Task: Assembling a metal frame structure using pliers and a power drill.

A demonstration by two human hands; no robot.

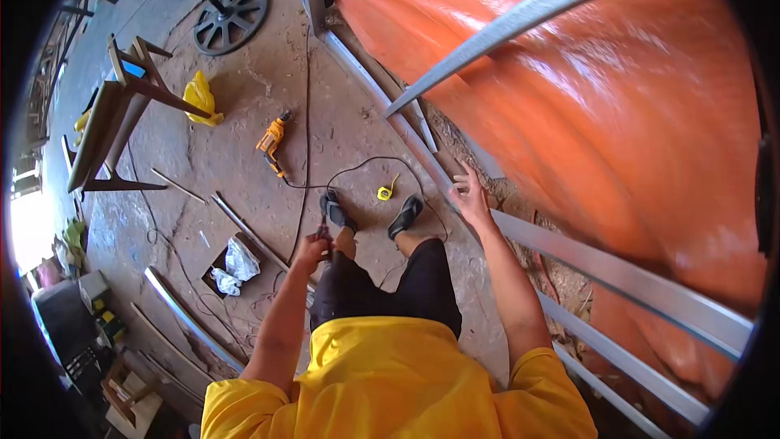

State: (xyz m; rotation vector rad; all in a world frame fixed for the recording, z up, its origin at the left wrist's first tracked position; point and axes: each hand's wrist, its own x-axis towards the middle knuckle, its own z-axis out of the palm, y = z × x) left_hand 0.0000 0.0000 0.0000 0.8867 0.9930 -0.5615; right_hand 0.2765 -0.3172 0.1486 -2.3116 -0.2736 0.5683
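My left hand [312, 252] is closed around a small dark tool [324, 232], held low by my left knee; its exact kind is hard to make out. My right hand [471, 195] reaches out with its fingers apart, at the metal floor channel [357, 69]. Whether the fingertips touch the metal I cannot tell. A yellow tape measure [385, 193] lies between my feet, its tab a little way out. Ahead of my left foot rests an orange and black corded power drill [272, 142] on its side.
Metal studs [520, 28] rise from the channel before an orange tarp [601, 114]. To the left are a wooden bench [122, 114], a yellow plastic bag [200, 99], a box with clear plastic [239, 263] and loose metal lengths [187, 317]. Cords [307, 138] cross the floor; a round stand base [231, 20] stands beyond.
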